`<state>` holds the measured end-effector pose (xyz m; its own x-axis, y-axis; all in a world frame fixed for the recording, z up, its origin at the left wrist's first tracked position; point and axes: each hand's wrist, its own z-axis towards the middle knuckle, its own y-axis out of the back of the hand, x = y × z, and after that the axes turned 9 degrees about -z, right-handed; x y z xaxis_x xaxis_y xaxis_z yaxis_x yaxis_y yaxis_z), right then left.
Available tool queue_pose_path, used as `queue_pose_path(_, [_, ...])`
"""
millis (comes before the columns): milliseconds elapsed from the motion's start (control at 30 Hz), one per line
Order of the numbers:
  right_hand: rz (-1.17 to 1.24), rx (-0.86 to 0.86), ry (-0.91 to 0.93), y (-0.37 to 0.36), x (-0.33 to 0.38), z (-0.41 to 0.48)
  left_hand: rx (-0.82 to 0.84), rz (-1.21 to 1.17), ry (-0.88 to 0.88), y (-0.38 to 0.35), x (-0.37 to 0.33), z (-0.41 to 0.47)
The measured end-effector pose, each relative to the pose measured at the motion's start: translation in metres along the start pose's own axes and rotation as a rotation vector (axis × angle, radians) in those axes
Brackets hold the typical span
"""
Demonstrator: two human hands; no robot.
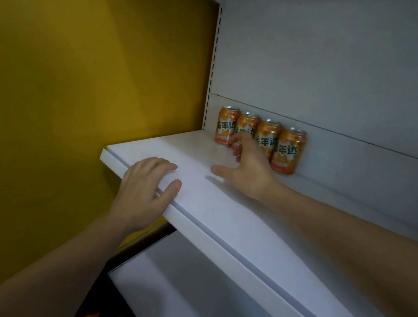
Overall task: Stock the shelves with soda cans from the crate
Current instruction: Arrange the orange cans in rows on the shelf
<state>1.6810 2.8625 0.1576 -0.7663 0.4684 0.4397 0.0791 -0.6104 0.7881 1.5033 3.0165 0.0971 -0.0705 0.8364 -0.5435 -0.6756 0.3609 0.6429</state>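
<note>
Take the shelf point(222, 212) as your marker. Off its left end stands the yellow wall point(83, 65). At the shelf's front left corner your left hand point(144, 190) rests on the lip with its fingers laid on top. Its grip is slack and holds nothing, and it reads as a brace. At the back of the shelf, against the grey back panel point(343, 69), four orange soda cans point(285, 151) stand upright in a close row. Your right hand point(248, 168) lies in front of the second and third cans, fingertips at the second and thumb splayed well clear, so that grip is open, not closed round a can. I judge this to be the end of a placing step, with a can set or nudged into line. The crate is not in view. Next you would need to draw the right hand off without tipping the row, then fetch another can and set it just right of the fourth.
</note>
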Motion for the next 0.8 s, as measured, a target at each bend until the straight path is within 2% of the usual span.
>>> queue_pose_path(167, [0.039,0.186,0.231,-0.046,0.074,-0.003,-0.017,0.051,0.04,0.029,0.037,-0.053])
queue_pose_path(300, [-0.034,0.227,0.379,-0.09,0.128,-0.002,-0.023,0.107,0.227,0.062,0.072,-0.088])
queue_pose_path(400, [-0.099,0.231,0.452,-0.12,0.16,-0.005,0.042,0.18,0.347,0.085,0.097,-0.12])
queue_pose_path(500, [-0.09,0.271,0.487,-0.15,0.181,-0.018,0.079,0.216,0.47,0.101,0.117,-0.152])
queue_pose_path(633, [-0.036,0.482,0.526,-0.204,0.19,-0.051,0.109,0.244,0.589,0.112,0.141,-0.192])
queue_pose_path(800, [0.0,0.709,0.472,-0.269,0.19,-0.094,0.109,0.244,0.701,0.101,0.158,-0.23])
